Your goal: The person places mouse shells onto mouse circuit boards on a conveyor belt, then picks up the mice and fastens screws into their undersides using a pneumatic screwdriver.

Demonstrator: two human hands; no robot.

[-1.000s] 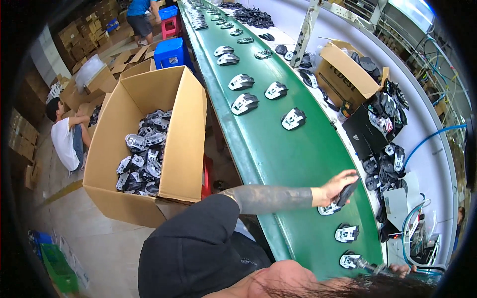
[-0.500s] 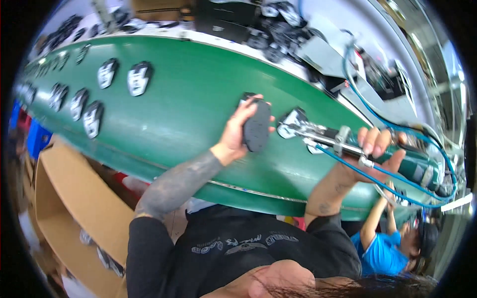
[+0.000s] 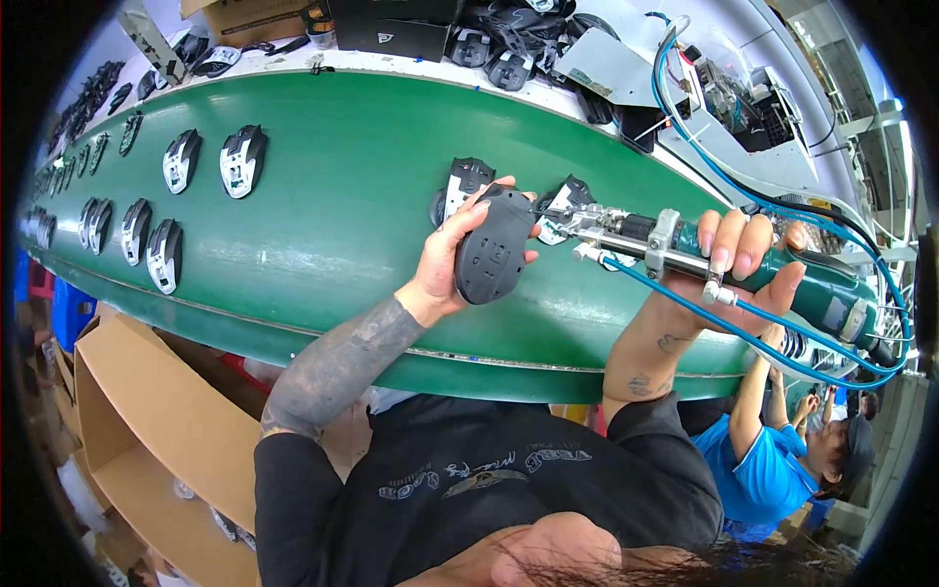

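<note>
Computer mouse shell (image 3: 494, 247), dark grey, underside toward the camera, gripped in the left hand (image 3: 452, 256) with fingers curled over its upper edge, above the green conveyor belt (image 3: 323, 196). The right hand (image 3: 729, 269) is clenched around a green pneumatic screwdriver (image 3: 685, 249), whose tip lies just beyond the left fingertips, beside the shell. Risk, as a judgement: the tip could skid off the curved plastic toward the left fingers, or the trailing blue hoses (image 3: 782, 342) could snag the mice (image 3: 465, 181) resting on the belt behind the fingers.
</note>
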